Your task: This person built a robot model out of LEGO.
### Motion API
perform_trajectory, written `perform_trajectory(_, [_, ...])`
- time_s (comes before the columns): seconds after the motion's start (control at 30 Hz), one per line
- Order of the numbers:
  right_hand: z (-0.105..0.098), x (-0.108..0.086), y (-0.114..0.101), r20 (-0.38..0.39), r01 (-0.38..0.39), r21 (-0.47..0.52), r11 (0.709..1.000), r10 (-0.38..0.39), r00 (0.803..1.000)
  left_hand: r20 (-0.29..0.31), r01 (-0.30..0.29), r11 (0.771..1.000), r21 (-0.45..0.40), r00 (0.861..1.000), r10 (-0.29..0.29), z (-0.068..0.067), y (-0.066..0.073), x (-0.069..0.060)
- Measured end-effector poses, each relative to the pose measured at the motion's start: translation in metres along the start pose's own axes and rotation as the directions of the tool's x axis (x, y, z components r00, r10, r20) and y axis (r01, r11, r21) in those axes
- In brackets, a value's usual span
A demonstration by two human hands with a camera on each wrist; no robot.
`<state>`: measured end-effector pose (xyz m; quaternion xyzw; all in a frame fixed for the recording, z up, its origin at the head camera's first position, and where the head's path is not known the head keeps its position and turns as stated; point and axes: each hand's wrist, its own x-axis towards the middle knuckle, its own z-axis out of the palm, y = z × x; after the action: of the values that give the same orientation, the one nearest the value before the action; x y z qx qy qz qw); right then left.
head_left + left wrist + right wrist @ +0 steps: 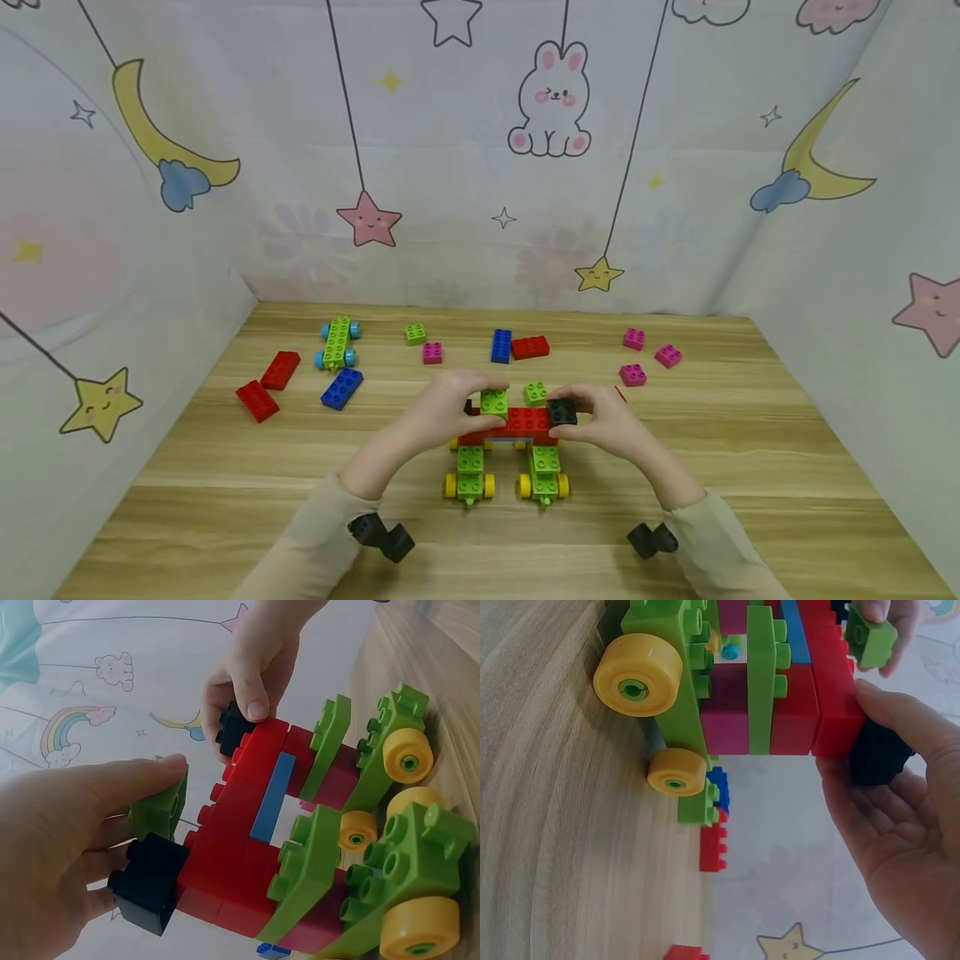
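Observation:
A toy structure stands on the table: red bricks [527, 422] bridge two green wheeled bases [470, 483] with yellow wheels. Between thumb and fingers my left hand [442, 408] pinches a green brick [159, 810], held above the red bricks and tilted in the left wrist view. Close beside it, a black brick [150, 889] sits on the left end of the red bricks. My right hand [606, 418] grips another black brick [879, 754] at the right end, its thumb and fingers also reaching the red brick below. A thin blue piece [273, 796] shows under the red span.
Behind the structure lie a green brick [536, 392], a blue brick [502, 345] and a red brick [530, 347]. Several pink bricks [633, 375] are at the right. A green car with blue wheels [338, 342] stands back left, near red bricks [281, 370] and a blue brick [342, 389].

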<state>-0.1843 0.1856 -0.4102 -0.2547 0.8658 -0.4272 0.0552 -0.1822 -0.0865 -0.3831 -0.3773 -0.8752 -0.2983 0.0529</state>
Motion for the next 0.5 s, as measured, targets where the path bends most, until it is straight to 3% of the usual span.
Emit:
perform_trajectory(0.3, [0.0002, 0.0, -0.001, 0.002, -0.011, 0.002, 1.0, 0.011, 1.0, 0.045, 0.032, 0.999, 0.005, 0.998, -0.032, 0.0042, 0.0, 0.0004])
perform_trajectory(0.5, [0.0002, -0.0002, -0.0002, -0.001, -0.01, -0.001, 1.0, 0.01, 1.0, 0.054, 0.018, 1.0, 0.019, 0.998, -0.019, 0.0045, 0.0007, 0.0001])
